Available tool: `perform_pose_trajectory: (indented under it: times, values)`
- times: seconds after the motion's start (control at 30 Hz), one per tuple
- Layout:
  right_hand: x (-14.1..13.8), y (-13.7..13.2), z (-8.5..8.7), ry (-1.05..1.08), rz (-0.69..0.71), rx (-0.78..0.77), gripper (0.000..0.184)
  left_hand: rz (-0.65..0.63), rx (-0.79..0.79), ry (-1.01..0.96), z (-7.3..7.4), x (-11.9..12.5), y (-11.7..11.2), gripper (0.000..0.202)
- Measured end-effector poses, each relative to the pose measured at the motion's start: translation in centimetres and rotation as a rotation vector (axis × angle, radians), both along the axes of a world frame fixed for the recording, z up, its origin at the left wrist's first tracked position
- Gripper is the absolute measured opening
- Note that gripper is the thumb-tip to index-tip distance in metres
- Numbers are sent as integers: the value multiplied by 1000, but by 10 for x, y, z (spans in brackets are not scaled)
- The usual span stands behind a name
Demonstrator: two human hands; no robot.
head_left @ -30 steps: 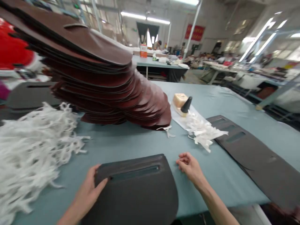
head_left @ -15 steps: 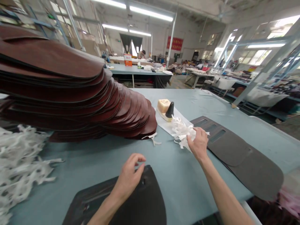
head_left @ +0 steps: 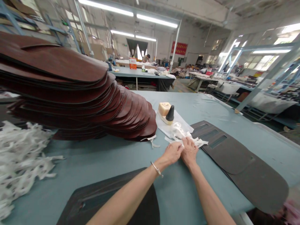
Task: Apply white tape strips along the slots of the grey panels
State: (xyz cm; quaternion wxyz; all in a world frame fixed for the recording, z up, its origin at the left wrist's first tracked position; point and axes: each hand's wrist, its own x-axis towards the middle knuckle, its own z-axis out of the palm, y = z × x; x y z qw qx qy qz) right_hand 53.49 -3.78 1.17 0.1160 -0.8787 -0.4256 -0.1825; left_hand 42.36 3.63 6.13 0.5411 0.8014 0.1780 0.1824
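Note:
Side by side at the small heap of white cut strips point(head_left: 179, 128), my two hands nearly touch. The fingers of my left hand point(head_left: 172, 152) are closed and pinch the near edge of the strips. My right hand point(head_left: 190, 150) has its fingers bent down over the heap, closed on the strips beside the left fingertips. Some strip ends stick out to the right of it. Under my left forearm lies a dark flat panel point(head_left: 136, 190) with a slot in it. A white sheet point(head_left: 185, 120) is partly under the heap.
A tall stack of brown panels point(head_left: 93, 103) fills the left side. More white strips point(head_left: 21, 162) pile up at far left. A cream block point(head_left: 164, 108) and a black cone point(head_left: 170, 113) stand behind the heap. Grey slotted panels point(head_left: 239, 159) lie at right on the blue-green table point(head_left: 225, 109).
My left hand has moved from above the dark panel, forward and right, to the white strips. My right hand has shifted slightly left and nearer, and the strips are spread differently.

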Motion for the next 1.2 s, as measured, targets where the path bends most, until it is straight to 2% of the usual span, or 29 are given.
perform_pose_trajectory:
  times: [0.07, 0.13, 0.23, 0.33, 0.4, 0.43, 0.5, 0.53, 0.57, 0.6, 0.63, 0.7, 0.8, 0.9, 1.03, 1.13, 1.2]
  values:
    - [4, 1, -2, 5, 10, -18, 46, -53, -15, 10, 8, -36, -2, 22]
    - [6, 3, -4, 17, 10, -23, 47, -90, -49, 8, 20, -82, 0, 27]
    - [8, 4, -2, 49, 6, -26, 46, -29, -79, 22, 38, -151, 6, 30]
    - [-6, 5, 16, 80, 24, -26, 46, 34, -185, 87, 49, -202, 5, 36]
    - [-34, 6, 37, 57, 85, 58, 47, -17, -270, 141, 50, -222, -2, 40]
    - [-55, 6, 49, 42, 161, 136, 47, -57, -303, 172, 48, -229, -6, 41]
    - [-103, 3, 70, 130, 456, 221, 42, -119, -342, 225, 43, -239, -13, 42]
    - [-127, 0, 76, 241, 665, 178, 35, -121, -344, 243, 40, -245, -15, 43]
    - [-150, -4, 80, 373, 853, 68, 29, -104, -336, 258, 36, -252, -15, 42]
    - [-169, -8, 79, 517, 973, -64, 26, -73, -321, 277, 31, -261, -14, 41]
    - [-185, -13, 76, 654, 1031, -184, 28, -35, -300, 299, 26, -271, -11, 39]
    - [-203, -21, 62, 868, 996, -337, 35, 48, -246, 355, 17, -299, -6, 34]
    - [-208, -38, 39, 1065, 872, -374, 38, 152, -207, 429, 6, -345, -2, 28]
    - [-205, -59, 24, 1217, 826, -421, 40, 186, -254, 482, 0, -379, -10, 24]
    - [-197, -75, 12, 1303, 739, -485, 40, 247, -281, 501, -6, -395, -19, 23]
    - [-189, -65, 5, 1185, 582, -439, 45, 457, -228, 474, -17, -393, -10, 25]
    - [-185, -51, 3, 1094, 528, -375, 46, 608, -216, 419, -26, -391, 0, 25]
